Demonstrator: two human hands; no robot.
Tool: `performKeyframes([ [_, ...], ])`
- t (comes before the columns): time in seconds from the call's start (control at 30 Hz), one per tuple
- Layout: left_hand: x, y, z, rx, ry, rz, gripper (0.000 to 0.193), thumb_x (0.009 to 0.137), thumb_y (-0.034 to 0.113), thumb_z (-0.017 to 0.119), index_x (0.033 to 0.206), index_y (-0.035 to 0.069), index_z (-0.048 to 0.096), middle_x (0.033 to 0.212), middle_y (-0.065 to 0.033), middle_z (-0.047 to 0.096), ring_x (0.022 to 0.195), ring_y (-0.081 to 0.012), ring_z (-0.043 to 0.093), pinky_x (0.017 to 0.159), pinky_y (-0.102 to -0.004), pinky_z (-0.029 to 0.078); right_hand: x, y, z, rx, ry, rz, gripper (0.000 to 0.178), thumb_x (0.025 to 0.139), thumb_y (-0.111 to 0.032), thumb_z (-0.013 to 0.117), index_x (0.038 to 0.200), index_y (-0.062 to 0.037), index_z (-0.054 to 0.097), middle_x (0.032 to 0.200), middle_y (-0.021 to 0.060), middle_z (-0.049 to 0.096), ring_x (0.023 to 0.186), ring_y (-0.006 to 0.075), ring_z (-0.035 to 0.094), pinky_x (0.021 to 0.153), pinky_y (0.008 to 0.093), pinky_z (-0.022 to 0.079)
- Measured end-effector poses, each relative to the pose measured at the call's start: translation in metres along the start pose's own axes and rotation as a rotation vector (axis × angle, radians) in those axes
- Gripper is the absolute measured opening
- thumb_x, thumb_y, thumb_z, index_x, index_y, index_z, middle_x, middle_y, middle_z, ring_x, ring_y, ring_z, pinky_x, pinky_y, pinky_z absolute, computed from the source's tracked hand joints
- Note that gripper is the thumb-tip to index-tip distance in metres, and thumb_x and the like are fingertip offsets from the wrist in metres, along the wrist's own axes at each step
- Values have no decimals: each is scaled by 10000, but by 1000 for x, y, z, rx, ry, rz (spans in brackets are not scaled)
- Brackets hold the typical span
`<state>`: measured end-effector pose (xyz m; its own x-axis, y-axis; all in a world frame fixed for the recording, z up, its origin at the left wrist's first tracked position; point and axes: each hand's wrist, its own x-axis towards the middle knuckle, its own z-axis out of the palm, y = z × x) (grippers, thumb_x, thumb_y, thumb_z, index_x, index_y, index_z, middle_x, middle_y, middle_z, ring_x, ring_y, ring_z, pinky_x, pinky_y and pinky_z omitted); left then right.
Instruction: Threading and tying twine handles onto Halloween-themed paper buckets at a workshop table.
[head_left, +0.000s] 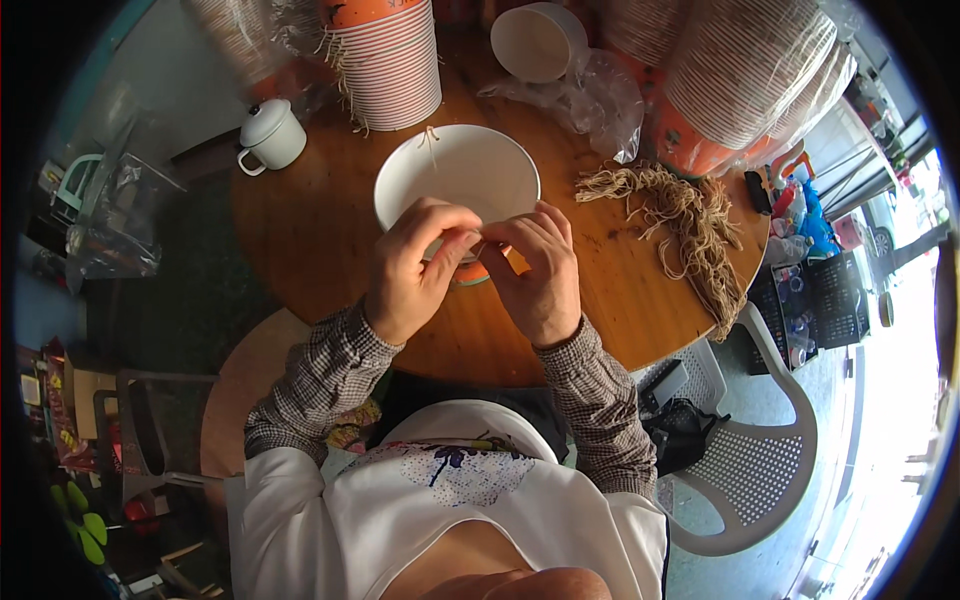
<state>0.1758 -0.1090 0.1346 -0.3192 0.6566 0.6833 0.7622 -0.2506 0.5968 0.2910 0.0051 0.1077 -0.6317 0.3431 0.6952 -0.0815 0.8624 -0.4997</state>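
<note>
A paper bucket (460,170), white inside with some orange on its outside, stands in front of me on the wooden table (310,230). A thin tan cord (430,136) hangs over its far rim. At the near rim, my left hand (412,268) and my right hand (540,272) meet with thumbs and forefingers pinched together. Whatever lies between the fingertips is too small to make out. My hands hide much of the near rim. To the right of the bucket lies a loose heap of tan cords (690,225).
A tall stack of nested paper buckets (388,75) stands behind, cords hanging from its side. More bagged stacks (750,75) fill the back right, beside a tipped white bucket (538,45). A lidded white mug (273,137) sits back left. At right is a grey plastic chair (755,465).
</note>
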Motion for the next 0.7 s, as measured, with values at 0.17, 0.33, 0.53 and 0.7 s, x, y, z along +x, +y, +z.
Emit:
performKeyframes([
  [0.17, -13, -2, -7, 205, -63, 5, 239, 805, 11, 655, 1016, 60, 555, 916, -38, 661, 872, -210, 651, 993, -381, 359, -2, -7, 6, 14, 159, 77, 151, 738, -37, 721, 869, -53, 647, 815, 52, 660, 826, 232, 637, 983, 438, 406],
  [0.33, -16, -5, 0, 161, -101, -54, 333, 759, 51, 723, 1038, 81, 545, 909, -2, 683, 841, -163, 671, 964, -369, 353, -2, -11, 10, 32, 183, 45, 151, 745, -57, 692, 886, -72, 640, 834, 45, 640, 873, 250, 613, 973, 451, 396],
  [0.53, -11, -13, -8, -19, -116, -94, 265, 781, 41, 712, 1010, 63, 582, 823, -27, 691, 776, -175, 677, 924, -333, 389, 1, -8, 4, 54, 140, 61, 152, 755, -48, 690, 898, -68, 644, 864, 55, 657, 880, 247, 632, 967, 450, 423],
  [0.7, -9, -14, -15, 12, -135, -87, 180, 808, 34, 687, 966, 38, 601, 823, -53, 685, 758, -179, 669, 880, -317, 431, 1, -5, -4, 115, 84, 49, 166, 779, 6, 669, 929, -54, 635, 890, 64, 666, 899, 257, 645, 966, 434, 453],
])
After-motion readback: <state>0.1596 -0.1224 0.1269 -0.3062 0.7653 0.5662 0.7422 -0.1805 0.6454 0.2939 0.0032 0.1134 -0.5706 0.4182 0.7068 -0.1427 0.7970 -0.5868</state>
